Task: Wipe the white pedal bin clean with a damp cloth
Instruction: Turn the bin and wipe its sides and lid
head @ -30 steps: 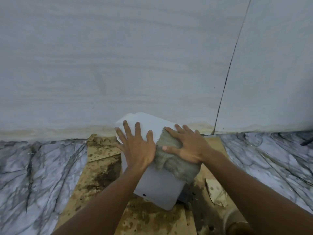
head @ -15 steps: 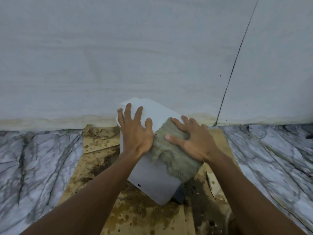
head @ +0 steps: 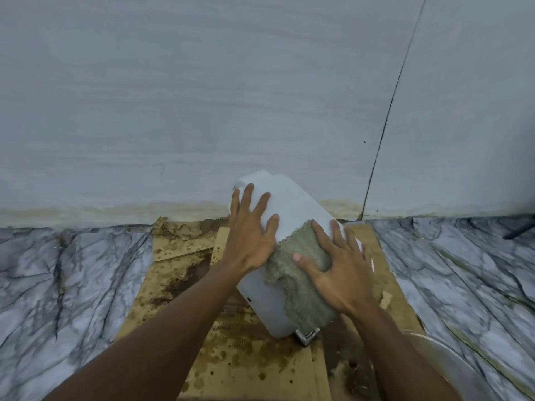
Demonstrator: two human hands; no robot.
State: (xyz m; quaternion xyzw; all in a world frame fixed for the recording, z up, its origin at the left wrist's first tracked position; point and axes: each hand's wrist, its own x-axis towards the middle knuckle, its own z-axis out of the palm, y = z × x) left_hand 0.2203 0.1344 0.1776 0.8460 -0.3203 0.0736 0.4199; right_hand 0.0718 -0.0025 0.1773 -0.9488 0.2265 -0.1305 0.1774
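Nearest me lay the stained cardboard (head: 249,357), spread over the veined marble floor (head: 58,285), with a pale rounded rim (head: 451,360) at my right that I could not identify. On the cardboard the white pedal bin (head: 289,204) lay on its side, slanted away to the left. Its metal pedal (head: 307,335) poked out at the end closest to me and its far end sat near the foot of the wall (head: 202,96).

My right hand (head: 338,270) lay flat on the grey-green cloth (head: 301,279), fingers straight and spread, thumb out to the side. It pressed the cloth onto the bin's upturned side and gripped nothing. The cloth draped limply over the right edge of the bin, ragged along its left border.

A little farther on, my left hand (head: 249,235) rested palm-down on the bare plastic just beside the cloth, fingers splayed and straight, bracing the bin rather than clasping it.

I judged the bin a light, hollow shell, stiff enough to lean on but smooth and probably slick once wet. It seemed likely to skid or rock on the cardboard under a firm wipe. A flat palm on the broad upper face looked the surest hold, well clear of the pedal. The cloth looked soft and floppy, best driven by a spread hand.
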